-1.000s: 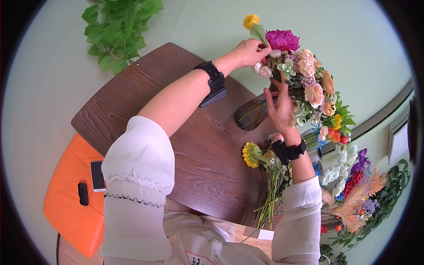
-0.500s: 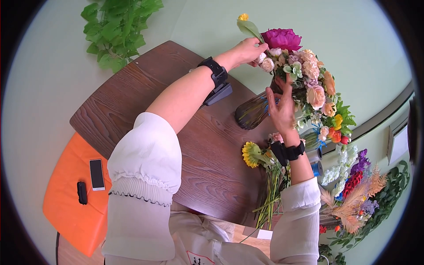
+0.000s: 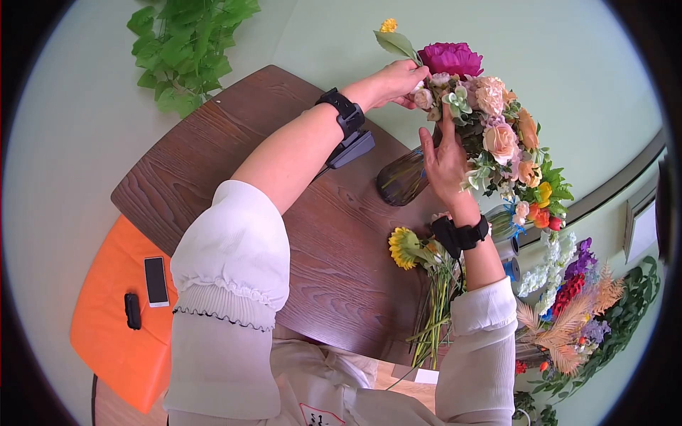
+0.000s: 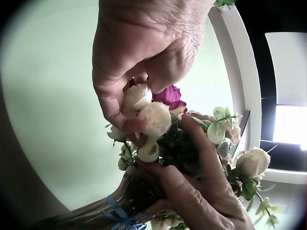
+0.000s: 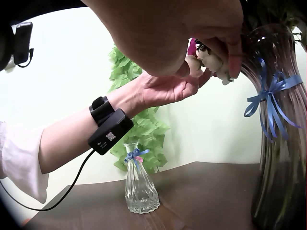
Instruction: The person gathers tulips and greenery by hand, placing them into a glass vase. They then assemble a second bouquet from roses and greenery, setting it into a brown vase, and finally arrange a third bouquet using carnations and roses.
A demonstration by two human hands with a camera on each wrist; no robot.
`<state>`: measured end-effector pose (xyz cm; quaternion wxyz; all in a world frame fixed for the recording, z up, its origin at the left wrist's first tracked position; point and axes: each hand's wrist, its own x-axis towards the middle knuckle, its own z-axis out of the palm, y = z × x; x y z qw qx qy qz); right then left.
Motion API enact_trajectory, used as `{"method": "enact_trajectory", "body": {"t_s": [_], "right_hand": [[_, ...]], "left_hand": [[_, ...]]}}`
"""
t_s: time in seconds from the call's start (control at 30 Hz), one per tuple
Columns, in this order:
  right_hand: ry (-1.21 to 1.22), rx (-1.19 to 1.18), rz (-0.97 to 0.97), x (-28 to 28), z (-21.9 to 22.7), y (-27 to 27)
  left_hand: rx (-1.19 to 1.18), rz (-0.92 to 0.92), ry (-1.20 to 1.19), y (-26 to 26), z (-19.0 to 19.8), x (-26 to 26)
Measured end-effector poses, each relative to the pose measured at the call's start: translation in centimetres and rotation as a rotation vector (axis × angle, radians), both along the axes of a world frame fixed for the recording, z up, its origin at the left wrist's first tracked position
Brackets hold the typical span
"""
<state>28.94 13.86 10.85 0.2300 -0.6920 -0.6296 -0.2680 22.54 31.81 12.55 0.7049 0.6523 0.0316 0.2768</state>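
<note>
A tinted glass vase with a blue ribbon leans in the head view and holds a large bouquet. My left hand pinches at the base of a long green leaf, under a small yellow flower, beside a magenta peony. White roses sit at its curled fingers in the left wrist view; the stem there is hidden. My right hand rests against the bouquet near the vase's mouth, index finger straight among pale green leaves and thumb spread. Peach roses spread beyond it.
On the dark wooden table lie a sunflower and several cut stems. A small clear vase stands behind. More artificial flowers are at right. A phone lies on an orange seat.
The yellow flower and its leaf have swung left and tilted lower. My left hand has shifted only slightly. My right hand has moved a little left, its index finger now higher among the leaves.
</note>
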Motion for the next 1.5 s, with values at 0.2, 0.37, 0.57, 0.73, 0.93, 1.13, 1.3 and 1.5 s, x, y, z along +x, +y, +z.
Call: {"method": "enact_trajectory", "body": {"t_s": [0.2,0.37,0.57,0.73,0.93,1.13,1.3,1.5], "right_hand": [[-0.124,0.012,-0.047,-0.4,0.3,0.3],[0.078,-0.018,-0.074,0.0,0.5,0.1],[0.114,0.019,-0.063,0.1,0.2,-0.3],[0.24,-0.034,-0.07,-0.8,0.7,-0.7],[0.166,-0.001,-0.009,-0.8,0.4,-0.7],[0.128,-0.007,-0.075,-1.3,0.6,-0.3],[-0.044,0.021,-0.095,-1.1,0.8,-0.1],[0.148,-0.05,-0.046,-1.0,0.6,-0.4]], "left_hand": [[0.063,-0.015,0.015,0.0,0.0,0.0],[0.068,0.052,0.02,0.2,0.0,0.5],[0.162,0.087,0.031,1.3,-0.1,1.0],[0.193,0.049,0.061,0.9,0.9,0.9],[0.214,0.089,0.102,0.8,1.2,1.0],[0.078,-0.097,0.072,0.6,0.8,0.2],[0.093,-0.135,0.061,0.4,0.2,0.2],[0.288,-0.051,0.072,0.7,-0.2,-0.1]]}}
